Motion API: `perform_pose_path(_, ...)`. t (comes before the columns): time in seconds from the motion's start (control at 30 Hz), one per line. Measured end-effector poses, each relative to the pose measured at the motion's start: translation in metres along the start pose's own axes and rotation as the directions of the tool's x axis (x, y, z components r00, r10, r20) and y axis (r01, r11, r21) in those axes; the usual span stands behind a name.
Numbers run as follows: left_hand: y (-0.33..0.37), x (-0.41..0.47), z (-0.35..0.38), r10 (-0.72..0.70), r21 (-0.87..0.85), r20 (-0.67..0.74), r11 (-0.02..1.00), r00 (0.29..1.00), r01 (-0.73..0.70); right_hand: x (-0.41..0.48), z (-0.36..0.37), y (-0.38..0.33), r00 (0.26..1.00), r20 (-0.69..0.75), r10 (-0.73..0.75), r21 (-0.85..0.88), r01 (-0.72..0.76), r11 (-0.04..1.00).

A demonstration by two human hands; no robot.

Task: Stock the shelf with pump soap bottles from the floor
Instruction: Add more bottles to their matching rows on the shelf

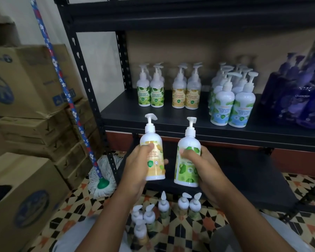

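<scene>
Two in hand just in front of the shelf [189, 129]: my left hand [138, 166] curls its fingers round the yellow-label bottle [151, 138], my right hand [207, 164] round the green-label bottle [187, 171]; stocked rows [186, 95] stand on the shelf, several floor bottles [163, 203] below it remain.

You hold a yellow bottle [154, 157] and a green bottle [187, 160] upright, just below the shelf [171, 117]. Other bottles [163, 204] stand on the floor [91, 206].

mop [100, 180] beside stacked cardboard boxes [31, 99]
</scene>
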State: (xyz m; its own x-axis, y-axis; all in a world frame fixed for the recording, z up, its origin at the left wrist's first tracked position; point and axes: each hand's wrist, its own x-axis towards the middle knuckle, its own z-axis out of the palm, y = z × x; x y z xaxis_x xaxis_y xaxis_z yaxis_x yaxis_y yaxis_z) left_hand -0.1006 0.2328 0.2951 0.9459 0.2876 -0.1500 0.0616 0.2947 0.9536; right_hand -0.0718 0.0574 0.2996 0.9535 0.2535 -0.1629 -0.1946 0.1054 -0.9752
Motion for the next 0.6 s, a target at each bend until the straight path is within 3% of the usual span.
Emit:
perform_pose_path(0.1, 0.012, 0.001, 0.0, -0.034, -0.123, 0.033, 0.992, 0.999, 0.038, -0.002, -0.001, 0.002, 0.997, 0.047, -0.058, -0.082, 0.062, 0.995)
perform_pose_path(0.33, 0.052, 0.043, -0.013, 0.188, -0.066, -0.03, 0.98, 0.982, -0.189, 0.014, 0.016, -0.006, 0.965, 0.037, -0.261, -0.275, 0.261, 0.925)
perform_pose_path(0.6, 0.075, 0.091, -0.056, 0.228, -0.108, -0.049, 0.967, 0.973, -0.232, 0.088, 0.068, -0.035, 0.885, 0.019, -0.466, -0.39, 0.435, 0.811)
